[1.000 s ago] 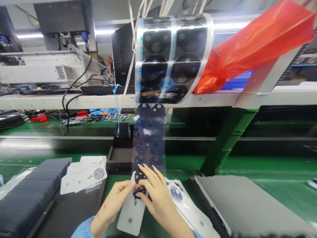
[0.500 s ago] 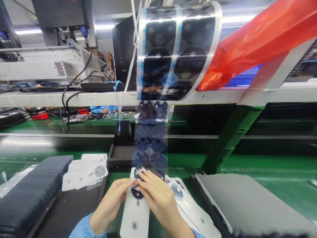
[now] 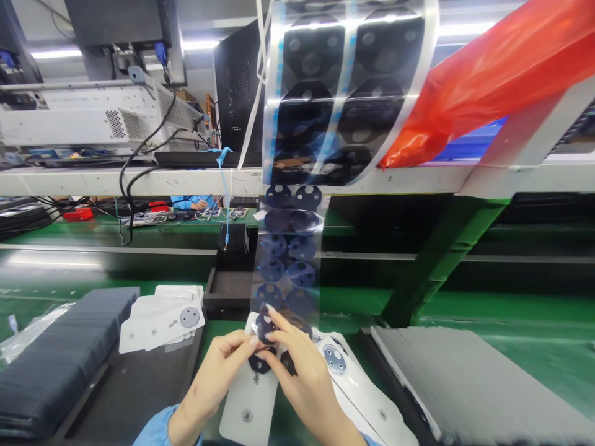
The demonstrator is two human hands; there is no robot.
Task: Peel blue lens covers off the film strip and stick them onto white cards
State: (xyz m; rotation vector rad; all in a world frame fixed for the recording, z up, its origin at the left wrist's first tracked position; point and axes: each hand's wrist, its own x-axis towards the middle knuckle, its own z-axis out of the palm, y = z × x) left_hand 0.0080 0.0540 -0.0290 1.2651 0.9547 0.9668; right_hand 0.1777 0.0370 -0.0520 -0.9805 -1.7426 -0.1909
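Observation:
A clear film strip [image 3: 288,254] carrying dark round stickers hangs from a large roll [image 3: 344,93] overhead down to my hands. My right hand [image 3: 302,371] pinches a dark round sticker [image 3: 266,328] at the strip's lower end. My left hand [image 3: 218,371] holds the top of a white phone-shaped panel [image 3: 248,402], fingertips meeting the right hand at the sticker. A dark round piece [image 3: 258,364] sits on the panel's upper end.
More white panels [image 3: 357,384] lie to the right, another pile [image 3: 162,316] to the left beside a stack of dark trays [image 3: 56,353]. A grey tray [image 3: 465,384] lies right. A red plastic bag [image 3: 488,74] hangs overhead. The green belt [image 3: 511,310] runs across.
My right fingers have shifted slightly up along the strip's end and now pinch a sticker. The panel in my left hand tilted back a little to the left.

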